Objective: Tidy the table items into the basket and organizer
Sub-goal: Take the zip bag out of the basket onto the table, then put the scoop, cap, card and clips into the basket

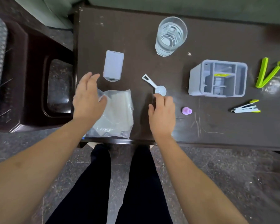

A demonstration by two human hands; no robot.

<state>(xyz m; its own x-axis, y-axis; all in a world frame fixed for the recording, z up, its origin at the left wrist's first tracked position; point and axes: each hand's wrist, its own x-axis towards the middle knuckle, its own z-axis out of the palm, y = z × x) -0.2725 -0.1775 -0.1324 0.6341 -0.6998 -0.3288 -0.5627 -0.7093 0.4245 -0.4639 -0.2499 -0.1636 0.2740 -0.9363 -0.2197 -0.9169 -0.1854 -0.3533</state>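
Note:
A grey compartment organizer (196, 78) stands at the right of the dark table. A white measuring scoop (153, 85) lies at the middle; my right hand (162, 113) hovers just below its bowl, fingertips at the bowl's edge, fingers curled and holding nothing. My left hand (87, 96) is spread open over the left corner of a clear plastic bag (118, 110). A pale lavender box (113, 65) lies just beyond that hand. A small purple cap (186, 110) sits to the right of my right hand.
A clear glass (170, 35) stands at the back middle. A green clip (267, 73) and a green and black stapler (246, 108) lie at the far right. A dark plastic chair (32, 81) stands left of the table (136, 38).

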